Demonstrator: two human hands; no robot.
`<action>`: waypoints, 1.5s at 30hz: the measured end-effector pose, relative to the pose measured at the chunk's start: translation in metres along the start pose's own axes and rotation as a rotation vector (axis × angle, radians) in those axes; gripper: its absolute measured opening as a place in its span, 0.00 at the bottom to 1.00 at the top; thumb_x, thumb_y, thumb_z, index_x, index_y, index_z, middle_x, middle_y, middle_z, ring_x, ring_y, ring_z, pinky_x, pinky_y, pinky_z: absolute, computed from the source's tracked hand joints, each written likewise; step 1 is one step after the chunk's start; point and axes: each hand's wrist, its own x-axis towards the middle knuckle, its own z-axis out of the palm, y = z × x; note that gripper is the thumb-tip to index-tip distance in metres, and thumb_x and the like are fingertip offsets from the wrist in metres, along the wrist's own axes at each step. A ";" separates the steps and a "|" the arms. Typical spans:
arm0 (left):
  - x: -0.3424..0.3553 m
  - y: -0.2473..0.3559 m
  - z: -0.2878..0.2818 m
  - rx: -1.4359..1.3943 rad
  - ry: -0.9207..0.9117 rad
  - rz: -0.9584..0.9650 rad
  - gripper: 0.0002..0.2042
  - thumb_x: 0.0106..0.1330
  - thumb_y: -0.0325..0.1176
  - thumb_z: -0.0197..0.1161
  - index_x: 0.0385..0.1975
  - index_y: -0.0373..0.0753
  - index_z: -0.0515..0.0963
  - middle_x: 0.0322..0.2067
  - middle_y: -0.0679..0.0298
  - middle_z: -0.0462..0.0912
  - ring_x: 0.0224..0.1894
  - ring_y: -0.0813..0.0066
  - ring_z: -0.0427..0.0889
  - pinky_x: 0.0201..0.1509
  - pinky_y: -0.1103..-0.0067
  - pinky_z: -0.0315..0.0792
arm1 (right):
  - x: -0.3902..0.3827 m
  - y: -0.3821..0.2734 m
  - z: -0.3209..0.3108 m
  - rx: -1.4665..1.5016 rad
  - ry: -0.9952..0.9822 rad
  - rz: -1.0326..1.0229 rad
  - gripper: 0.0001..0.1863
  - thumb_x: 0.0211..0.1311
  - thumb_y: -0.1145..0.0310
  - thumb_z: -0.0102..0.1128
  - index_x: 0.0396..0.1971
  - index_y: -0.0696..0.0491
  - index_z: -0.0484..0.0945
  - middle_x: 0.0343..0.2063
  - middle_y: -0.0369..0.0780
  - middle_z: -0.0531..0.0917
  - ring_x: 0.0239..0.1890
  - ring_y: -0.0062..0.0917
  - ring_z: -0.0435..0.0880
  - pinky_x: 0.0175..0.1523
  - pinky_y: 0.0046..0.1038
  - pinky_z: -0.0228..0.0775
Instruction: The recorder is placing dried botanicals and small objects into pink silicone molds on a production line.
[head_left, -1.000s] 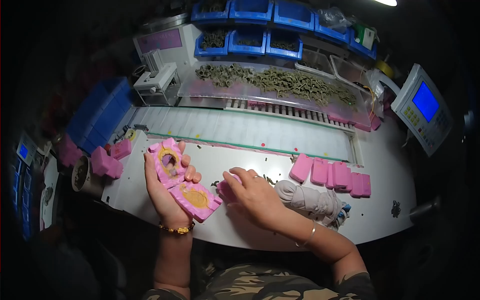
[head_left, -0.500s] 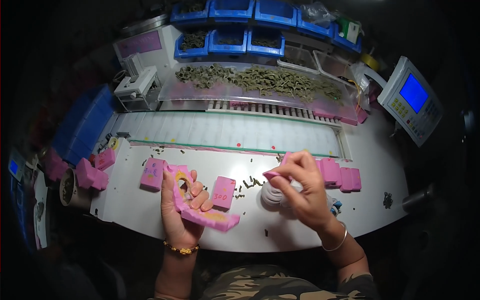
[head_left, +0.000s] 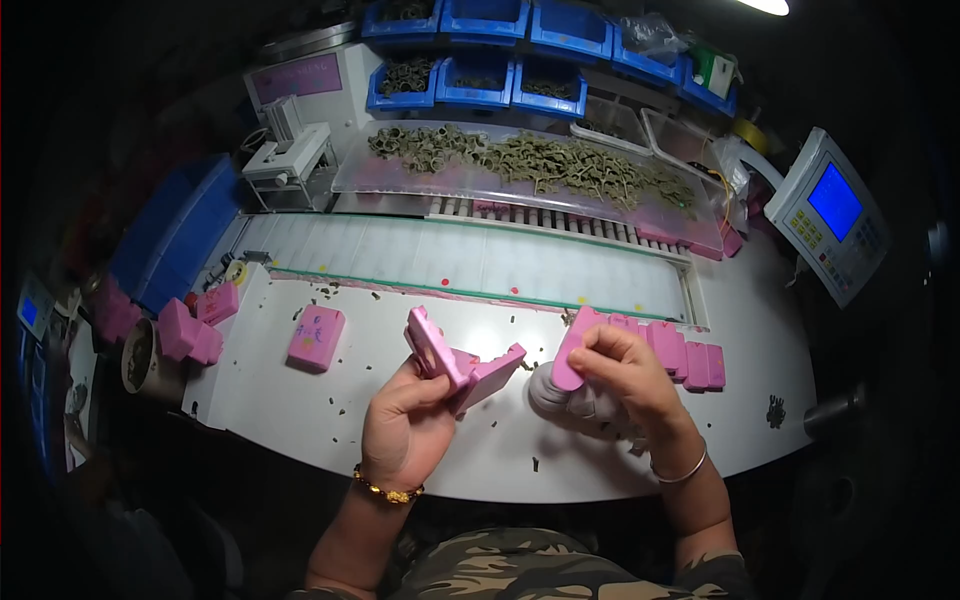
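Note:
My left hand (head_left: pixel 405 430) grips a pink two-part mould (head_left: pixel 435 350), its halves tilted apart in a V and turned edge-on, so the inside is mostly hidden. Just to its right, my right hand (head_left: pixel 635 380) pinches a flat, rounded pink piece (head_left: pixel 568 368) between thumb and fingers. A bundle of pale cloth (head_left: pixel 548 398) lies beneath that piece, partly covered. On the left of the white worktop (head_left: pixel 300 410) rests a pink block (head_left: pixel 316 340) with marks on top. Small dark bits (head_left: pixel 535 465) are scattered about.
Several pink blocks (head_left: pixel 698 365) line the right, more (head_left: pixel 178 330) the left. Behind are a glass-topped channel (head_left: pixel 480 270), a clear tray of greenish metal parts (head_left: pixel 355 175), blue bins (head_left: pixel 475 80) and a small press (head_left: pixel 285 165). A keypad display (head_left: pixel 820 215) stands right.
My left hand has moved rightward and turned the mould edge-on. My right hand has risen from over a block and now holds the flat pink piece beside the mould.

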 end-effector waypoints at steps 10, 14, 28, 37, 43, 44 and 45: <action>0.003 -0.020 0.011 0.617 -0.151 0.252 0.27 0.63 0.13 0.57 0.62 0.30 0.59 0.52 0.59 0.74 0.54 0.74 0.76 0.57 0.78 0.71 | -0.015 0.000 0.006 -0.060 0.083 -0.013 0.06 0.65 0.71 0.62 0.35 0.58 0.78 0.26 0.35 0.80 0.28 0.17 0.76 0.33 0.20 0.69; 0.002 -0.037 0.000 0.985 -0.180 0.329 0.28 0.61 0.18 0.61 0.62 0.28 0.62 0.51 0.55 0.76 0.52 0.71 0.78 0.56 0.76 0.73 | -0.023 -0.011 0.019 0.032 -0.126 -0.310 0.05 0.66 0.78 0.59 0.40 0.61 0.78 0.37 0.37 0.80 0.35 0.15 0.79 0.37 0.17 0.71; -0.009 -0.042 0.005 1.204 -0.239 0.448 0.27 0.57 0.18 0.61 0.59 0.28 0.66 0.47 0.50 0.74 0.51 0.59 0.77 0.58 0.71 0.70 | -0.026 -0.017 0.036 -0.727 0.105 -0.557 0.09 0.55 0.81 0.65 0.36 0.56 0.82 0.31 0.37 0.76 0.32 0.22 0.77 0.33 0.22 0.69; -0.006 -0.042 0.009 1.054 -0.326 0.339 0.25 0.62 0.24 0.65 0.59 0.30 0.67 0.46 0.57 0.73 0.47 0.70 0.77 0.53 0.76 0.72 | -0.025 -0.008 0.037 -0.803 0.166 -0.737 0.12 0.51 0.82 0.67 0.36 0.53 0.82 0.48 0.42 0.71 0.46 0.28 0.76 0.47 0.27 0.73; -0.008 -0.041 0.012 1.029 -0.241 0.389 0.19 0.63 0.26 0.65 0.53 0.29 0.72 0.43 0.59 0.74 0.42 0.74 0.77 0.49 0.78 0.73 | -0.030 0.005 0.034 -0.242 0.080 -0.470 0.18 0.56 0.82 0.66 0.46 0.56 0.77 0.51 0.42 0.72 0.50 0.23 0.75 0.50 0.23 0.72; -0.007 -0.041 0.008 1.043 -0.265 0.396 0.18 0.63 0.26 0.65 0.52 0.29 0.73 0.42 0.60 0.74 0.42 0.74 0.77 0.48 0.79 0.73 | -0.030 0.004 0.034 -0.241 0.079 -0.470 0.18 0.56 0.82 0.66 0.46 0.56 0.77 0.51 0.42 0.72 0.50 0.23 0.75 0.50 0.23 0.72; -0.007 -0.041 0.006 1.058 -0.290 0.402 0.17 0.63 0.26 0.65 0.51 0.29 0.73 0.41 0.61 0.75 0.41 0.75 0.77 0.47 0.79 0.73 | -0.029 0.002 0.032 -0.092 0.049 -0.390 0.19 0.56 0.82 0.67 0.49 0.57 0.75 0.52 0.42 0.73 0.52 0.23 0.75 0.51 0.24 0.72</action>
